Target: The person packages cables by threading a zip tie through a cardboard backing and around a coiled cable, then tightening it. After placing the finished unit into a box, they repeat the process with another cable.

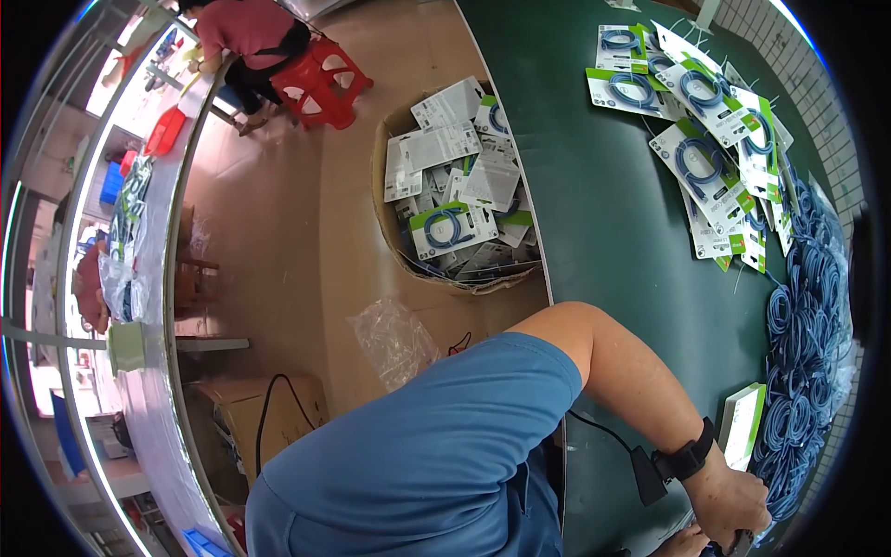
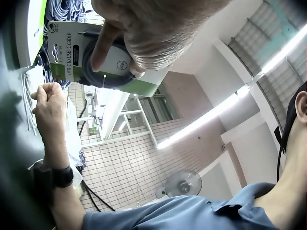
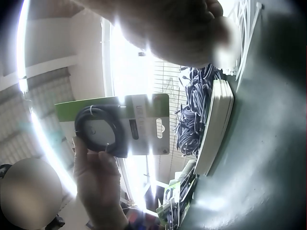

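Observation:
My left hand holds a white and green card with a coiled dark USB-C cable on it. Its fingers lie over the coil and the card's edge, and thin white ties cross the coil. To the other side, my right hand is low over the green table, fingers bent. White cable ties lie right by its fingertips; I cannot tell whether it pinches one. In the head view the right hand is mostly hidden at the bottom edge.
A stack of cards stands beside a long heap of coiled blue cables. Carded cables are piled farther along the table. On the floor, a carton is full of cards. A person sits on a red stool.

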`<move>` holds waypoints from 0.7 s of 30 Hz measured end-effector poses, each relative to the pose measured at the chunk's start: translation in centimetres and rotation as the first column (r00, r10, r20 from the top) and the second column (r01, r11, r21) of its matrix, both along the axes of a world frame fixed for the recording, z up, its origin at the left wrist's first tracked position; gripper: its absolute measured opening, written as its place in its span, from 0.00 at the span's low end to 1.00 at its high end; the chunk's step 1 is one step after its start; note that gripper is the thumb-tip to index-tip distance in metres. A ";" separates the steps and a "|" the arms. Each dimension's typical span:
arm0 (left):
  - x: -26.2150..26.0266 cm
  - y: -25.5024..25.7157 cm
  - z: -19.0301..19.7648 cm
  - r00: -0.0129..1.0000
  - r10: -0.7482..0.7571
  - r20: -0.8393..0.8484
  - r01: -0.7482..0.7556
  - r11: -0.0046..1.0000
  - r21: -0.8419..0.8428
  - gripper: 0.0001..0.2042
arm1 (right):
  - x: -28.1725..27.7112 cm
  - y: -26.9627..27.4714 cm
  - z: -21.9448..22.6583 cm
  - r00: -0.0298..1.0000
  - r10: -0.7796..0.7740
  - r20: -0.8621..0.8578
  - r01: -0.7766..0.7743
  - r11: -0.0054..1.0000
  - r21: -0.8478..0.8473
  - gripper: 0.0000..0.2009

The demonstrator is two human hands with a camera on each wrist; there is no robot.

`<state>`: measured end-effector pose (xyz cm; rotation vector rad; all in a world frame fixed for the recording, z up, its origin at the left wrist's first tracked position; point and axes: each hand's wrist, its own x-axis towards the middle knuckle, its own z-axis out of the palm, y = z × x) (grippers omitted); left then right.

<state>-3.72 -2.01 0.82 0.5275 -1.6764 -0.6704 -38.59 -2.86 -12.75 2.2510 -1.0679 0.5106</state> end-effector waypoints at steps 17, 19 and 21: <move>1.4 1.4 1.7 0.997 0.023 0.067 -0.013 0.990 -0.143 0.18 | 8.0 -0.7 1.3 0.696 0.300 0.653 -0.308 0.946 -0.106 0.19; 1.4 1.2 1.7 0.995 0.035 0.092 -0.018 0.984 -0.176 0.18 | 9.0 0.5 2.1 0.656 0.277 0.702 -0.287 0.952 -0.107 0.20; 1.3 1.2 1.8 0.994 0.025 0.108 -0.008 0.987 -0.158 0.18 | 9.3 1.5 2.8 0.617 0.249 0.746 -0.257 0.960 -0.109 0.20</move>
